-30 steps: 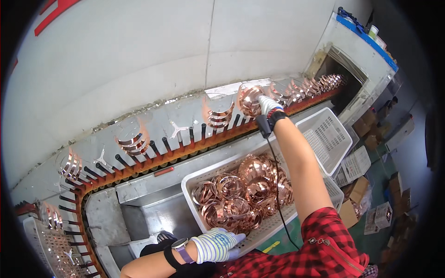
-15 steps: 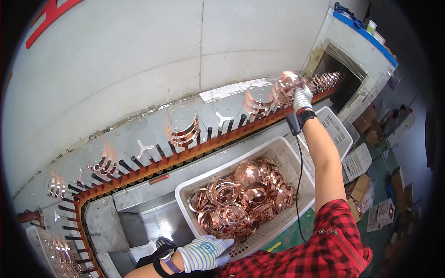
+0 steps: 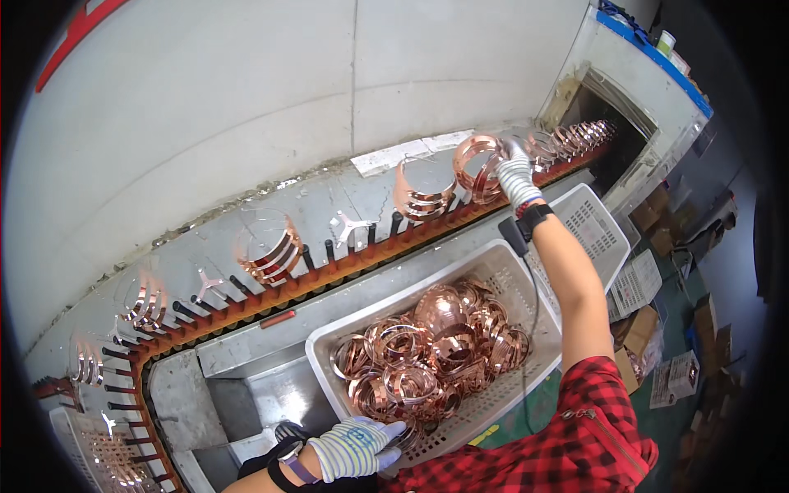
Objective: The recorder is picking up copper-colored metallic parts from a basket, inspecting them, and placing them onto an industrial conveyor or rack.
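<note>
My right hand [image 3: 517, 174], in a striped glove, reaches to the far right of the rail with its fingers closed on the edge of some copper-coloured metal rings [image 3: 466, 171]. These rings are at the rail's pegs; whether they rest on one cannot be told. My left hand [image 3: 353, 450], also gloved, lies at the near edge of a pale plastic crate [image 3: 322, 380], fingers stretched out and slightly apart. Inside the crate is a heap of shiny copper-coloured rings [image 3: 411, 382]. Left of my right hand, another ring set [image 3: 423, 203] sits at the rail.
The orange rail [image 3: 329, 275] with black pegs curves from near left to a dark wall opening [image 3: 596, 123] at far right. More ring sets [image 3: 275, 253] and three-armed holders [image 3: 352, 226] stand along it. A metal trough [image 3: 288, 394] lies left of the crate. A white basket [image 3: 596, 226] stands right.
The ring sets and holders along the rail have shifted left. My right hand has moved a little left with the rings. My left hand stays at the crate's near edge.
</note>
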`<state>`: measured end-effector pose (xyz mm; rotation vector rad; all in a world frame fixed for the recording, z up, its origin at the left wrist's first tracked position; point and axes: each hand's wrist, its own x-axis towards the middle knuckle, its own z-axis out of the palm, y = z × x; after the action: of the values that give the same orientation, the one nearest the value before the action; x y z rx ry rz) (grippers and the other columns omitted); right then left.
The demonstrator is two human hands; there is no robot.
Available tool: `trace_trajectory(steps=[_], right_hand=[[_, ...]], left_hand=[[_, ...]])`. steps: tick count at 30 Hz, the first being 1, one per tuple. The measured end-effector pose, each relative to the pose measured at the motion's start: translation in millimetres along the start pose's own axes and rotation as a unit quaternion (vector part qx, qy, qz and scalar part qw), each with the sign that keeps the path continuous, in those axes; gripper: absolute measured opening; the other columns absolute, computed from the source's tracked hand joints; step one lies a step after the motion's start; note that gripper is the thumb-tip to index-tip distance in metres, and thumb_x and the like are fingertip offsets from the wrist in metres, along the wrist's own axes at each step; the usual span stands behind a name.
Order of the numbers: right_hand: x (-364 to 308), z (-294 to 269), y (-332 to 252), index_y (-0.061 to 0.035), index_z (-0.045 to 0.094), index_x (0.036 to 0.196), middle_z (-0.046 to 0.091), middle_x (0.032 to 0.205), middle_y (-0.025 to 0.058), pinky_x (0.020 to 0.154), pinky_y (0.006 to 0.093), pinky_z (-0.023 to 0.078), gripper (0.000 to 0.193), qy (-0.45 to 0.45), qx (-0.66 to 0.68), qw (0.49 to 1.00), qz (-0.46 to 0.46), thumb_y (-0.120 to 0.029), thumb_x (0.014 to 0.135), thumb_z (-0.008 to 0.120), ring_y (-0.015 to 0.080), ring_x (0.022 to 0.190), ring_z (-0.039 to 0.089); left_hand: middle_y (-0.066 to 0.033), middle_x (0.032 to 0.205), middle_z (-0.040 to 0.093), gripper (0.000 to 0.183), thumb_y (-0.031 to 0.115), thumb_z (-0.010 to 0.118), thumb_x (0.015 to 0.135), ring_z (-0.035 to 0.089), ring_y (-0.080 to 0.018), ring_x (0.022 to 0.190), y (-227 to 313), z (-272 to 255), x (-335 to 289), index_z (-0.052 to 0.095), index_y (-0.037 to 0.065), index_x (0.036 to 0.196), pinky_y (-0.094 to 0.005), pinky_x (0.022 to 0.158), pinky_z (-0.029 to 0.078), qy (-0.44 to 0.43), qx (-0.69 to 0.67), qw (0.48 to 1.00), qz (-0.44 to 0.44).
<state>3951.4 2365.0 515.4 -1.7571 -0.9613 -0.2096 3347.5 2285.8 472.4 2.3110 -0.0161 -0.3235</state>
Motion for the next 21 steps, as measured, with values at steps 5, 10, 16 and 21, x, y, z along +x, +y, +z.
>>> trace_trajectory(steps=[5,10,16,21], right_hand=[[17.9,-66.1,-15.0,-0.0033,0.057,0.130,0.064,0.119,0.0079,0.088,0.0285,0.052,0.039,0.093,0.133,0.986,0.035,0.005,0.093,0.048,0.0183,0.099,0.062],[45.3,-139.4,61.7,-0.0025,0.065,0.120,0.067,0.106,0.0057,0.078,0.0298,0.052,0.033,0.262,0.205,0.934,0.133,-0.017,0.090,0.065,0.0138,0.086,0.061],[92.7,-201.7,164.2,0.0011,0.067,0.117,0.068,0.112,0.0153,0.088,0.0333,0.049,0.040,0.130,-0.096,0.902,0.399,-0.022,0.085,0.069,0.0227,0.095,0.064],[94.3,-156.3,125.5,-0.0030,0.068,0.108,0.068,0.117,0.0185,0.098,0.0373,0.046,0.033,-0.120,-0.341,0.915,0.181,-0.023,0.082,0.067,0.0284,0.114,0.063]], left_hand=[[-0.0255,0.106,0.066,0.063,0.045,0.048,0.097,0.061,-0.0423,0.104,-7.3,-3.9,2.9,0.045,-0.001,0.140,-0.0463,0.096,0.046,-0.040,0.001,0.999,-0.029],[-0.0216,0.104,0.067,0.057,0.037,0.054,0.094,0.063,-0.0392,0.099,-2.0,-20.0,-1.2,0.048,-0.001,0.136,-0.0462,0.092,0.047,-0.014,-0.012,0.999,-0.033],[-0.0177,0.091,0.066,0.044,0.027,0.062,0.089,0.063,-0.0364,0.088,-0.9,-43.6,-9.6,0.057,-0.002,0.122,-0.0439,0.080,0.049,0.067,-0.016,0.996,-0.061],[-0.0174,0.094,0.066,0.046,0.029,0.061,0.090,0.063,-0.0362,0.091,-8.1,-43.4,-4.2,0.057,-0.001,0.124,-0.0446,0.085,0.047,0.090,-0.030,0.992,-0.085]])
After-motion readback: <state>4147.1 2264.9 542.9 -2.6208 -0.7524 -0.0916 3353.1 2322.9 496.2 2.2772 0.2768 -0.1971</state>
